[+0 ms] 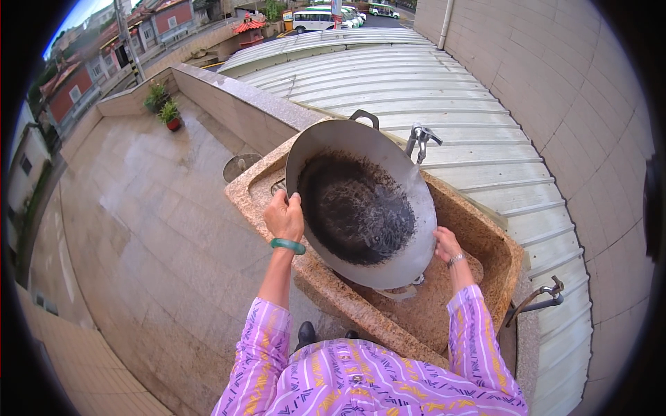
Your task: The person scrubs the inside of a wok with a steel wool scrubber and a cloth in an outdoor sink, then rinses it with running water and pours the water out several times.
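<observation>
A large metal wok [333, 139] is tilted over a reddish stone sink [468, 208], its bottom blackened inside. Water [413, 179] runs from a metal tap [418, 140] onto its inner wall and pools over the dark bottom. My left hand [285, 216] grips the wok's left rim, thumb upward. On the opposite side, my right hand [446, 243] holds the lower right rim, its fingers partly hidden behind the metal. One loop handle [366, 117] of the wok points away at the top.
A second tap [551, 288] on a pipe stands right of the sink. Behind lies a corrugated metal roof [385, 78]. A low wall [234, 99] borders the tiled terrace [156, 208]. Potted plants [169, 114] sit in its far corner, and a round container [241, 164] beside the sink.
</observation>
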{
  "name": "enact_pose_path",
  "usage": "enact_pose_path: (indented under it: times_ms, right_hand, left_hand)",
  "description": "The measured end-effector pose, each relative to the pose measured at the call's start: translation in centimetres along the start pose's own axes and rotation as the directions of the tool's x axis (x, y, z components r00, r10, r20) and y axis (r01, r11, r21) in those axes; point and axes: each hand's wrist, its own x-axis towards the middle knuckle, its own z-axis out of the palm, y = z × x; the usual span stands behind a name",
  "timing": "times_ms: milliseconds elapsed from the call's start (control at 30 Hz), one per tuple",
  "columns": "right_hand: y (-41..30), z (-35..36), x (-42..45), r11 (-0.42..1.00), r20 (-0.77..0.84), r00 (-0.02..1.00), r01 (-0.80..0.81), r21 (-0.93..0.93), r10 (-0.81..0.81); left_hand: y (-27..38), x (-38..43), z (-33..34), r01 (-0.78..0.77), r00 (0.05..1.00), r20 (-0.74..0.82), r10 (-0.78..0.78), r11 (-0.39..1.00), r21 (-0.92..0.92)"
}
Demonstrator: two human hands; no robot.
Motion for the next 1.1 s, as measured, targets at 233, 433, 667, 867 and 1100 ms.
enact_pose_path:
  times_ms: [233, 433, 667, 867, 1100]
  right_hand:
    - [3.8, 3.0, -10.6, 0.934, 0.197, 0.972, -0.187, 0.304, 0.131]
    - [5.3, 9.3, -14.7, 0.799, 0.010, 0.987, 0.122, 0.589, -0.158]
    - [4.0, 12.5, -17.3, 0.711, -0.037, 0.982, 0.158, 0.685, -0.183]
    - [4.7, 11.5, -16.2, 0.773, -0.105, 0.981, 0.195, 0.604, -0.166]
    - [6.0, 10.8, -15.8, 0.745, -0.014, 0.993, 0.099, 0.660, -0.120]
  left_hand:
    - [-0.2, -0.3, 0.6, 0.025, 0.999, 0.035, -0.026, 0.999, 0.025]
    - [-0.6, -0.4, 0.4, 0.024, 0.999, 0.038, -0.023, 1.000, -0.011]
    - [-1.1, -0.8, 0.0, 0.041, 0.995, 0.087, -0.040, 0.999, -0.007]
    - [-1.3, -1.6, -0.4, -0.002, 0.993, 0.122, 0.008, 0.999, -0.045]
    - [-1.9, -2.1, -0.5, -0.028, 0.994, 0.100, 0.036, 0.996, -0.080]
